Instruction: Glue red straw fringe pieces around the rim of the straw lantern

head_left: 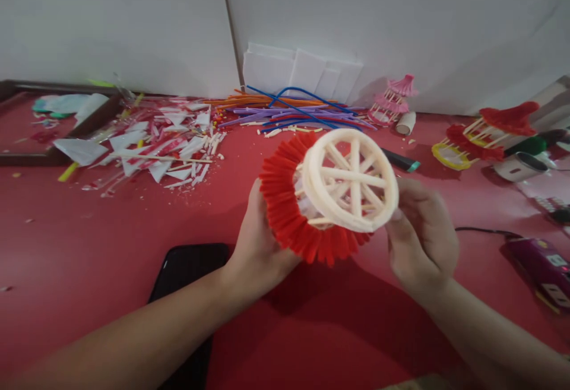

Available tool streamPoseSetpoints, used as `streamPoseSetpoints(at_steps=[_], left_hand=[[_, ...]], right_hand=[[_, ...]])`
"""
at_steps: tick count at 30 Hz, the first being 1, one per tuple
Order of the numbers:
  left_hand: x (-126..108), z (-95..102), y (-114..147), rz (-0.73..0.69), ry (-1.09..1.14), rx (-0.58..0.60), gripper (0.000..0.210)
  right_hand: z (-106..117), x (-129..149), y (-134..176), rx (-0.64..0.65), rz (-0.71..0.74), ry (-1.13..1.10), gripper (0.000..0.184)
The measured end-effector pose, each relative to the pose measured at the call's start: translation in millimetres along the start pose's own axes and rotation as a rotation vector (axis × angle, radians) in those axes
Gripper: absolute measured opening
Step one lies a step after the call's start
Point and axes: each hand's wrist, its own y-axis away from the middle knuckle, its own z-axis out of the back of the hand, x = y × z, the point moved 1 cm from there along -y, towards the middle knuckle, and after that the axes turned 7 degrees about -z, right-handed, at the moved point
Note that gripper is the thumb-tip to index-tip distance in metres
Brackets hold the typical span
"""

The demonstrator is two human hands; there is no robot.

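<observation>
The left hand is cupping one red fuzzy ruffled ring from below, finger spacing hidden; the right hand is curling, seemingly pinching the rim of one attached cream spoked wheel between thumb and fingers. One black rectangular phone is lying left of the wheel; one red-and-yellow tiered pagoda and one pink tiered pagoda are sitting beyond it.

Spoked cream wheel over red fringe
</observation>
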Motion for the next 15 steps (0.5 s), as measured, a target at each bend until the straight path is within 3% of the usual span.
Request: streamPoseSetpoints(at_steps=[6,15], left_hand=[[-2.6,-3.0,-3.2,-0.020,0.005,0.087,0.078],[-6.4,-3.5,-7.7,-0.027,-0.034,0.104,0.073]], right_hand=[[-5.7,-8.7,0.9,0.159,-0.121,-0.148,0.024],[-4.1,0.3,5.2,0.153,-0.408,-0.354,0.020]])
